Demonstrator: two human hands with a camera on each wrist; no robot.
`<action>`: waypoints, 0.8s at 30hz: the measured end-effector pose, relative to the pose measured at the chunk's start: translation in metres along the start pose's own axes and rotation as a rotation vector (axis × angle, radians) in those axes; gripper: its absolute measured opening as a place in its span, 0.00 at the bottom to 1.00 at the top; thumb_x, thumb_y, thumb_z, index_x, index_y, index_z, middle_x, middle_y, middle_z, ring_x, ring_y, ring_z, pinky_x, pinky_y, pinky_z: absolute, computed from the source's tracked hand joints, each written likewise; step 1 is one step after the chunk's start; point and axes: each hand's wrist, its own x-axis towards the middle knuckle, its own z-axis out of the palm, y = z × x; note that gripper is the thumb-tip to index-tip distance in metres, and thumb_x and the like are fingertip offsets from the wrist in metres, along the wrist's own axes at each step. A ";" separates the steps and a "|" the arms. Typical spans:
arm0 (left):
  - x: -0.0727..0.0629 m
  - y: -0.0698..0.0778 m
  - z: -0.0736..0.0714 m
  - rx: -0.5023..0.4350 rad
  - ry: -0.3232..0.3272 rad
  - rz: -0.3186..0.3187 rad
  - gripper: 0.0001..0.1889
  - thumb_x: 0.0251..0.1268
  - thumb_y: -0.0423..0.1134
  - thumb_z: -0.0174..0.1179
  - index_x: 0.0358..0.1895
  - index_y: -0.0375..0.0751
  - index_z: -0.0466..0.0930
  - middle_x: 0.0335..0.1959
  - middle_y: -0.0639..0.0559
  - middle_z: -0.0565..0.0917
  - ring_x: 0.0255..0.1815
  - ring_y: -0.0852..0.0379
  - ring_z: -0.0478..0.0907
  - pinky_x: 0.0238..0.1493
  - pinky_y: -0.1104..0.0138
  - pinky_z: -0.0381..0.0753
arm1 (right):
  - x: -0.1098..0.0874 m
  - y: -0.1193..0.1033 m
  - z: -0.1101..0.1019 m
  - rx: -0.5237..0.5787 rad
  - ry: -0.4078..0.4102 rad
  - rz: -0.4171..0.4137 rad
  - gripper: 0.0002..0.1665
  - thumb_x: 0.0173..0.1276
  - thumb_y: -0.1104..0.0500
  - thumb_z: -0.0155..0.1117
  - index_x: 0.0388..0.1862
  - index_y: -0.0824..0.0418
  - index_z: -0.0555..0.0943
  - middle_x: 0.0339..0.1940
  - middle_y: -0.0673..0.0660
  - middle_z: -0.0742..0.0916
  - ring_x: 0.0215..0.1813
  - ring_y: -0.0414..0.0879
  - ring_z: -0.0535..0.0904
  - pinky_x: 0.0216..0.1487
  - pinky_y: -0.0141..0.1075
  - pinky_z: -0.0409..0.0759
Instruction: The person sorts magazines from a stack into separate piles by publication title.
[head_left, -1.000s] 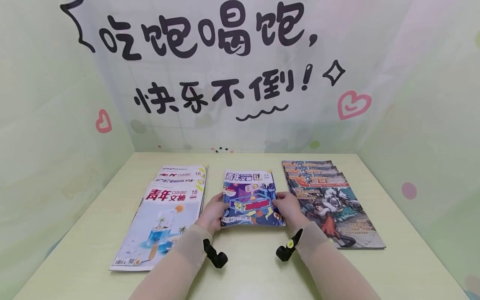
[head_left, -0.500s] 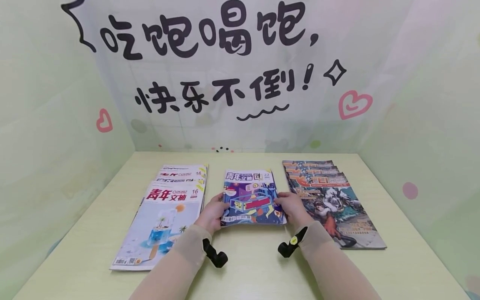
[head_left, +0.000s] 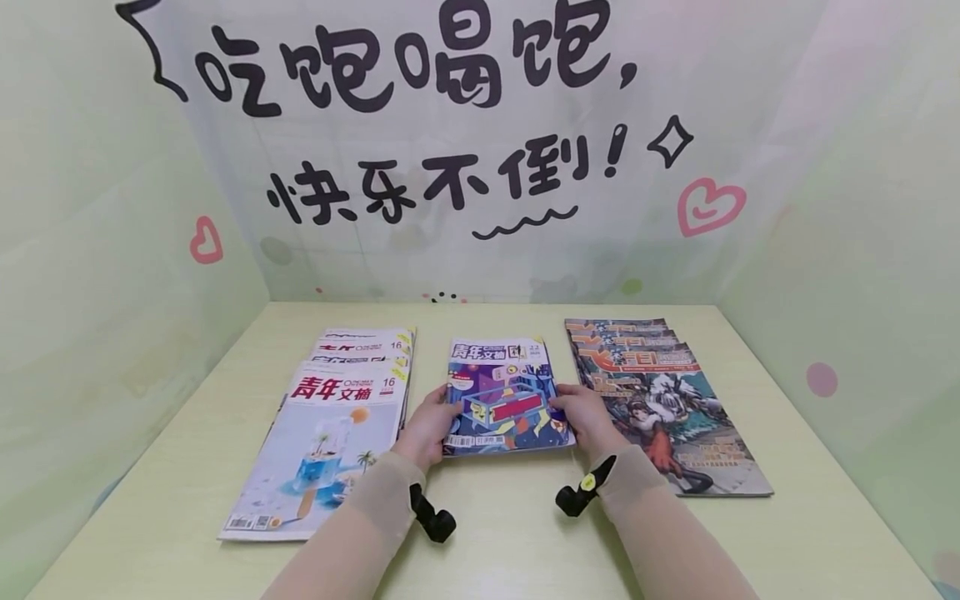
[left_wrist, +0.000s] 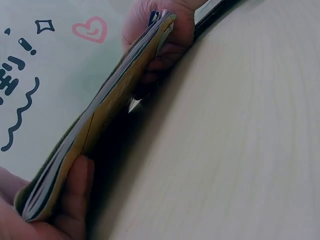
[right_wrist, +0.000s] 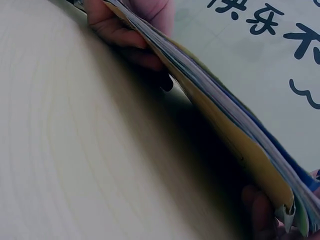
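Note:
A small magazine (head_left: 504, 398) with a purple, colorful cover is held between both hands at the center of the head view. My left hand (head_left: 429, 427) grips its left edge, thumb on the cover and fingers beneath. On the opposite edge, my right hand (head_left: 588, 418) holds it the same way. The left wrist view shows the magazine's yellowish back cover (left_wrist: 112, 107) tilted above the table, a dark shadow under it. Curled fingers (left_wrist: 77, 187) support it from below. From the right wrist side, the page edges (right_wrist: 220, 107) look slightly fanned.
To the left lies an overlapping pile of several magazines (head_left: 322, 450), a popsicle cover on top. A second fanned pile of magazines (head_left: 675, 425) with dark fantasy art lies at right, close to the right hand. Printed fabric walls (head_left: 480, 267) enclose the pale wooden table (head_left: 495, 533).
Both hands keep their grip on the magazine. The right hand has shifted slightly right, and the magazine's near edge rose a little, then dipped again. Both piles stay in place.

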 end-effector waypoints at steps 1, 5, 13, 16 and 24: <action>0.000 0.000 0.000 0.011 0.003 0.012 0.31 0.73 0.34 0.44 0.77 0.44 0.48 0.61 0.38 0.72 0.47 0.50 0.76 0.43 0.63 0.79 | 0.000 0.000 0.000 -0.001 0.000 0.001 0.28 0.71 0.63 0.54 0.70 0.65 0.67 0.58 0.67 0.78 0.48 0.52 0.79 0.42 0.39 0.81; -0.001 0.000 -0.001 0.033 0.020 0.048 0.31 0.69 0.30 0.39 0.76 0.39 0.48 0.67 0.36 0.66 0.53 0.48 0.71 0.50 0.61 0.75 | 0.000 0.000 0.000 0.019 -0.002 0.010 0.28 0.72 0.63 0.54 0.70 0.65 0.67 0.58 0.67 0.78 0.47 0.51 0.80 0.42 0.39 0.82; 0.002 -0.006 -0.002 0.033 0.026 0.107 0.31 0.70 0.27 0.41 0.75 0.35 0.49 0.70 0.35 0.62 0.59 0.46 0.69 0.58 0.57 0.72 | -0.001 -0.001 0.002 0.081 0.003 0.029 0.30 0.69 0.68 0.50 0.70 0.64 0.67 0.59 0.68 0.77 0.46 0.51 0.79 0.40 0.39 0.82; 0.002 -0.006 -0.002 0.026 0.024 0.106 0.30 0.71 0.28 0.41 0.76 0.35 0.49 0.71 0.36 0.62 0.60 0.46 0.68 0.60 0.56 0.71 | -0.001 0.000 0.002 0.084 0.008 0.032 0.30 0.69 0.68 0.50 0.70 0.63 0.67 0.59 0.68 0.77 0.46 0.52 0.79 0.40 0.40 0.82; 0.000 -0.005 -0.003 0.035 0.037 0.094 0.29 0.72 0.29 0.42 0.76 0.38 0.51 0.70 0.36 0.63 0.61 0.46 0.68 0.59 0.56 0.71 | -0.001 0.000 0.001 0.089 -0.003 0.016 0.30 0.68 0.69 0.50 0.71 0.64 0.66 0.59 0.69 0.77 0.44 0.51 0.80 0.39 0.40 0.83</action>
